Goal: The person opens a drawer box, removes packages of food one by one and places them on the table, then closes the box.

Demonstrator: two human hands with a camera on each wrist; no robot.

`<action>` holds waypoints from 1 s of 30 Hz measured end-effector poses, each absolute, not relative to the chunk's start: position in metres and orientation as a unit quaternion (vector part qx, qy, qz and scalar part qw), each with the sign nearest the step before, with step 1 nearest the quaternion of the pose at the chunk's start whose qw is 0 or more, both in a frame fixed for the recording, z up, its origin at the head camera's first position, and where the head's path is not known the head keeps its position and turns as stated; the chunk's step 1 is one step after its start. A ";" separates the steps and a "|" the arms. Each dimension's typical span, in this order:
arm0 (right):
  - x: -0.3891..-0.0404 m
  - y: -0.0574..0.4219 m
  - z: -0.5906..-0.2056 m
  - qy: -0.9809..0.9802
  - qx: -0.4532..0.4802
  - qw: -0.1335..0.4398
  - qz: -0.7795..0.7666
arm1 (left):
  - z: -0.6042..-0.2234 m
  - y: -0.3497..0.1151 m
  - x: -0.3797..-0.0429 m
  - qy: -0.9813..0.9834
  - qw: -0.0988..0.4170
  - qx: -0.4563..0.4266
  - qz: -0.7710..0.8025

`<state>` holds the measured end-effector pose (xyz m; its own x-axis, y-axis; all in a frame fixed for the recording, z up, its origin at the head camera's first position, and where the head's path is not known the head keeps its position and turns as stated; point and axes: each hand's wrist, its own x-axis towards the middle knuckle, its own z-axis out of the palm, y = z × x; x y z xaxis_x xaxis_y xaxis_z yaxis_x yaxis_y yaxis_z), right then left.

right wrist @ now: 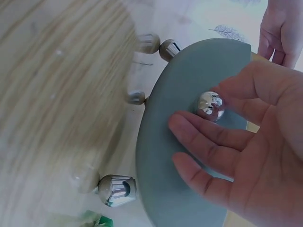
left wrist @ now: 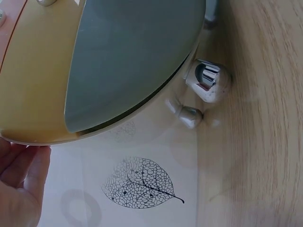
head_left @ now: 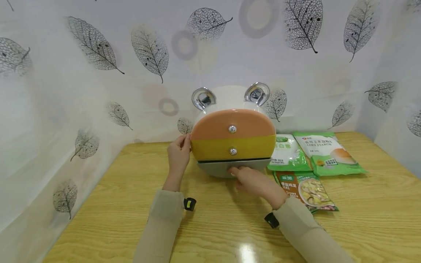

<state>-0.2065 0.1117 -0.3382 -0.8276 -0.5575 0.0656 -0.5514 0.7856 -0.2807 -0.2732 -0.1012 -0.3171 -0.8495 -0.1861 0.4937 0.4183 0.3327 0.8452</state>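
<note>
A frog-shaped drawer cabinet (head_left: 227,96) has a white shell, chrome ring-shaped eyes and stacked orange, yellow and grey-green drawer fronts. My left hand (head_left: 179,155) rests its fingertips on the cabinet's left side, beside the yellow drawer (head_left: 210,148). With thumb and fingers, my right hand (right wrist: 265,142) pinches the chrome knob (right wrist: 210,105) of the grey-green bottom drawer (right wrist: 165,127). A dark gap shows along that drawer's top edge in the head view. The orange drawer (head_left: 210,126) is at the top. Chrome feet (left wrist: 210,80) support the cabinet.
Right of the cabinet lie a green-and-white packet (head_left: 287,155), a corn starch bag (head_left: 325,153) and a brown-and-green food packet (head_left: 312,191). Everything sits on a wood-grain table (head_left: 115,219). A leaf-print cloth (head_left: 131,91) hangs behind and at the sides.
</note>
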 end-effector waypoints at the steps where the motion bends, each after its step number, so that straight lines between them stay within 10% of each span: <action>1: -0.207 0.112 -0.339 0.945 -0.292 0.013 -0.148 | -0.317 -0.101 -0.273 -0.774 0.264 -0.075 -0.571; 30: -0.193 0.115 -0.319 0.933 -0.322 -0.052 -0.153 | -0.315 -0.108 -0.268 -0.790 0.287 -0.050 -0.539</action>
<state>-0.1927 0.1149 -0.3193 -0.7877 -0.5842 0.1953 -0.6160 0.7466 -0.2514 -0.2676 -0.1084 -0.3146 -0.8298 -0.2313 0.5079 0.3887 0.4134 0.8234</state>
